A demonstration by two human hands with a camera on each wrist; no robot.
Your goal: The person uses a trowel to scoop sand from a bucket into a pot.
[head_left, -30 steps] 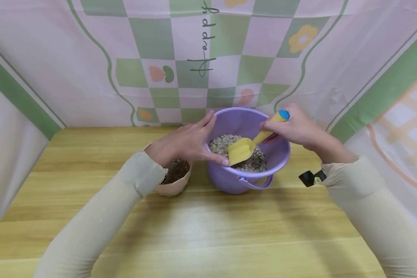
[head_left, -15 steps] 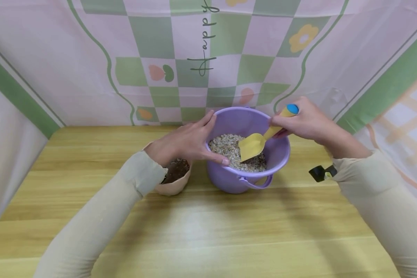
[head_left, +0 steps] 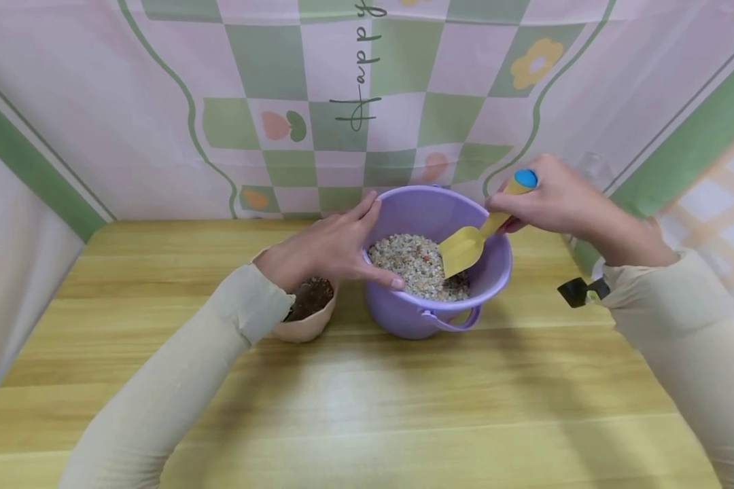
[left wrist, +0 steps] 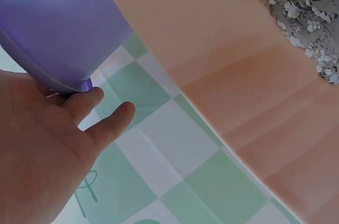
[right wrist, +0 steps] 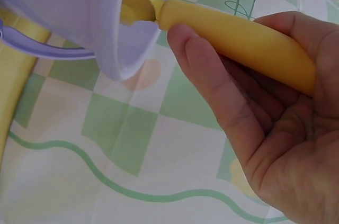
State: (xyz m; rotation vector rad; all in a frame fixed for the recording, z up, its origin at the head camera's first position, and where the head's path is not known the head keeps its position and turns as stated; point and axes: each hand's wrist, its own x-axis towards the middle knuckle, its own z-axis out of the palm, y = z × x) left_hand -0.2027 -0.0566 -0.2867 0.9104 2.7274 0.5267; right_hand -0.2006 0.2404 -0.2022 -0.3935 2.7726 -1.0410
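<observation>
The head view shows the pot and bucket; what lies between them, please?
Bare tabletop shows between the pot and bucket in the head view, below the left hand.

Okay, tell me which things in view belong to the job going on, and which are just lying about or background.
Part of the job:
yellow scoop, held by the right hand
purple bucket, touched by the left hand
pale grains inside it
probably the peach pot beside it

Apparently just background:
wooden table
printed cloth behind
</observation>
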